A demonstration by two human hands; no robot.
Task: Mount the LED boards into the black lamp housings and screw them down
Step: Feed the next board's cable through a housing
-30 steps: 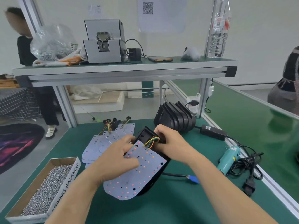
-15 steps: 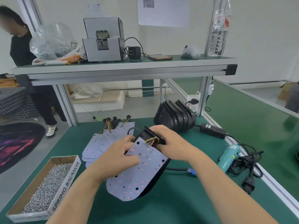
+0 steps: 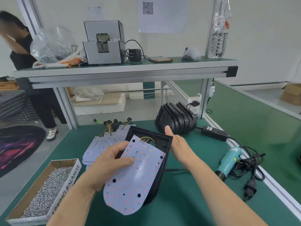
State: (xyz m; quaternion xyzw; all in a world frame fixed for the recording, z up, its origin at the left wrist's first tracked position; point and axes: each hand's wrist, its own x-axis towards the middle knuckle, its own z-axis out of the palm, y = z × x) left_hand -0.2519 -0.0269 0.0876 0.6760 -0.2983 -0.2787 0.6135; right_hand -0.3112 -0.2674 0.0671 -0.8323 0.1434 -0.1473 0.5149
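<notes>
White board [image 3: 138, 176] is pinched in my left hand [image 3: 110, 162], thumb on its face and fingers curled at its left edge. It lies askew over the black housing [image 3: 164, 144], its lower end overhanging, so it is not yet seated. My right hand [image 3: 175, 142] has just let go of the wires [image 3: 146, 139] and now sits flat and open beside the housing's right rim. I judge the wires are tucked in, so seating comes next and the screws [image 3: 40, 193] after.
</notes>
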